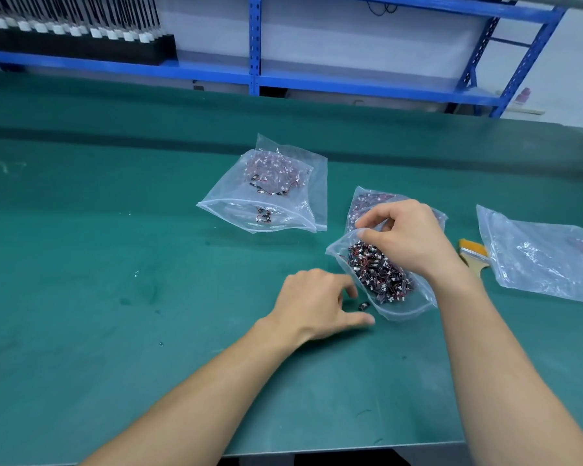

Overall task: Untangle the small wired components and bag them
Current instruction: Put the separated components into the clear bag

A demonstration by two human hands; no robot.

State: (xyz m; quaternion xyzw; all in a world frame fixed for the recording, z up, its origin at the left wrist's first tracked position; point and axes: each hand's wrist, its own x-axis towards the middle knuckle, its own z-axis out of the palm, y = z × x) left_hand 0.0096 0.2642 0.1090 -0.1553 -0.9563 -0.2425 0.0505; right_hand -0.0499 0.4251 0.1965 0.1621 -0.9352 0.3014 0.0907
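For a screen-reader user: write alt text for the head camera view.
A person's right hand pinches the rim of an open plastic bag full of tangled wired components, while the left hand rests on the green mat beside one loose component. A second open bag lies farther back, a brush to the right.

I can read no text, label, brand or number from here: nothing legible on any bag (pixel 236 193), the desk (pixel 115 264) or the rack (pixel 254 45).

components (pixel 379 274) in bag (pixel 399 312), brush (pixel 472 250) right
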